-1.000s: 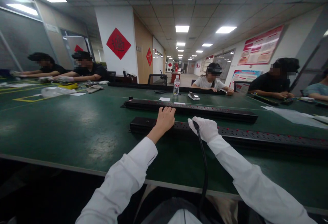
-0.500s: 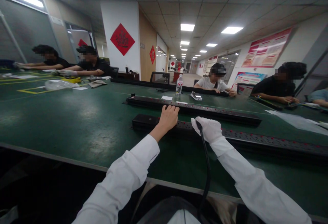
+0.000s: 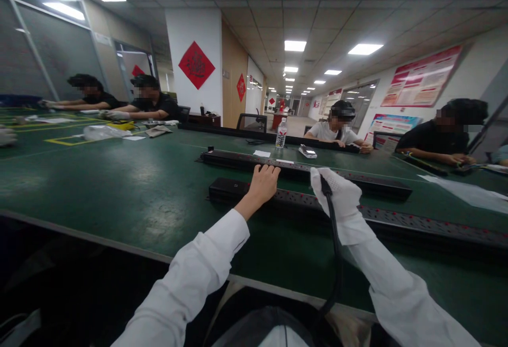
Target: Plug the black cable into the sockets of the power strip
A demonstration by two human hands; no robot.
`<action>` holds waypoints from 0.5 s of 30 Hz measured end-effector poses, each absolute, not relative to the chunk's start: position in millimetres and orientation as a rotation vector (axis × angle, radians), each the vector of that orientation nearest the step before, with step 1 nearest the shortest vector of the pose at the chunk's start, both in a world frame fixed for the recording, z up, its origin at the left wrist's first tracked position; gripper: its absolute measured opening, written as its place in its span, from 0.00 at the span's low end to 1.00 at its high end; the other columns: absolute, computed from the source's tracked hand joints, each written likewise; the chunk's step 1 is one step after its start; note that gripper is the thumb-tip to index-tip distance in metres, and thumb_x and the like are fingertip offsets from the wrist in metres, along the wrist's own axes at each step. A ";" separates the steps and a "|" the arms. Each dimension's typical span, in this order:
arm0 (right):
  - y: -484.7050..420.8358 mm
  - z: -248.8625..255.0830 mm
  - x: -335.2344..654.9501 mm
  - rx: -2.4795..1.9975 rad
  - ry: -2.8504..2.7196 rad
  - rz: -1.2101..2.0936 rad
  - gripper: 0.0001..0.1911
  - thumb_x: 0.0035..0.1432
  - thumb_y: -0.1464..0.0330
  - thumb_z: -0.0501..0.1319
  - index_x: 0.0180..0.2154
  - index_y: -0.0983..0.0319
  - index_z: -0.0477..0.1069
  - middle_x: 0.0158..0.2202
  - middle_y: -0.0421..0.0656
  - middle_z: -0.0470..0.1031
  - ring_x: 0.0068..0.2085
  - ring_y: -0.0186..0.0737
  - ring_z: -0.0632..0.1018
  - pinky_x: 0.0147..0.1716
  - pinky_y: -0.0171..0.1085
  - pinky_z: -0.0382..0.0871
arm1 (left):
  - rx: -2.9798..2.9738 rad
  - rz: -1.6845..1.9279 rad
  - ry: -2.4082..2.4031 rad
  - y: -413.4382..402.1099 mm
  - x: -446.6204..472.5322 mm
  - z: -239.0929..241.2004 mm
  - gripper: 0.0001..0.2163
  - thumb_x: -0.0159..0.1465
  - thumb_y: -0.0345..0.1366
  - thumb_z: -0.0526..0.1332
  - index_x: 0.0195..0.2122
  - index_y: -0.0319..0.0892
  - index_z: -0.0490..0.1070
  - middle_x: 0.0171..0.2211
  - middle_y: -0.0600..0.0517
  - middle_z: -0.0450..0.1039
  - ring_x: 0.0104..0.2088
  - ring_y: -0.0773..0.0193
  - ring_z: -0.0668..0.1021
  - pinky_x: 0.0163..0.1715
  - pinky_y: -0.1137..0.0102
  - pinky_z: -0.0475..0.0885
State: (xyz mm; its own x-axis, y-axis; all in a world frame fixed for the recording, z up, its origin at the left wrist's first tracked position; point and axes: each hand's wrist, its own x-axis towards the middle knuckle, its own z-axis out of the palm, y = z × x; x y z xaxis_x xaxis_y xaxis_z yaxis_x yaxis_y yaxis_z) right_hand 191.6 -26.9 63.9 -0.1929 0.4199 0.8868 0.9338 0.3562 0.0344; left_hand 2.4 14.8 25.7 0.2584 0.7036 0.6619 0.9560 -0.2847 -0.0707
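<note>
A long black power strip [image 3: 432, 224] with rows of outlets and red dots lies across the table in front of me. My left hand [image 3: 263, 184], bare, is closed over its top near the left end, fingers bent over the far edge. My right hand [image 3: 340, 194], in a white glove, is closed around the end of a black power cord [image 3: 337, 249] and is raised just above the strip. The glove hides the plug end. From there the cord hangs down toward my lap. Behind lies a second power strip [image 3: 234, 161], parallel to the first.
The green table [image 3: 119, 188] runs far to both sides. Beyond the strips stand a water bottle [image 3: 281, 133] and a small white device [image 3: 307, 151]. A plastic bag [image 3: 102, 133] lies at left, a clear sheet [image 3: 464, 191] at right. Several people sit around the table.
My right hand has lifted and shifted right with the power cord, off the near strip's outlets. My left hand stays on the strip. The view has tilted slightly.
</note>
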 end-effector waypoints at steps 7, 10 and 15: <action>-12.3 35.8 170.3 -1.358 -2.036 -0.635 0.22 0.59 0.55 0.44 0.27 0.58 0.70 0.22 0.38 0.73 0.24 0.31 0.72 0.23 0.31 0.49 | -2.073 -0.719 -1.518 14.5 2.2 25.2 0.14 0.60 0.28 0.49 0.46 0.41 0.63 0.40 0.45 0.68 0.44 0.57 0.68 0.45 0.60 0.55; -6.9 32.5 167.6 -1.401 -2.066 -0.645 0.22 0.59 0.55 0.43 0.29 0.58 0.70 0.23 0.40 0.74 0.24 0.32 0.73 0.22 0.31 0.47 | -2.065 -0.725 -1.514 15.7 2.7 24.2 0.13 0.59 0.28 0.49 0.46 0.41 0.63 0.39 0.45 0.69 0.43 0.57 0.68 0.45 0.60 0.56; -6.7 32.0 163.0 -1.393 -2.112 -0.692 0.22 0.59 0.55 0.43 0.29 0.60 0.69 0.25 0.41 0.74 0.25 0.33 0.72 0.22 0.31 0.45 | -2.070 -0.722 -1.513 16.9 2.7 23.4 0.13 0.60 0.29 0.50 0.45 0.41 0.64 0.38 0.46 0.69 0.43 0.57 0.68 0.45 0.60 0.56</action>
State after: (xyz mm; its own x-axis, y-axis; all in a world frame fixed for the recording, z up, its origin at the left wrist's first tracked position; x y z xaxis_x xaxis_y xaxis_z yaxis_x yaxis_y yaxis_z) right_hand 163.0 -6.7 32.0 -0.3413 0.6681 0.6612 0.9299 0.3428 0.1335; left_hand 2.7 16.9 23.4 0.2524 0.7086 0.6590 0.9580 -0.2790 -0.0670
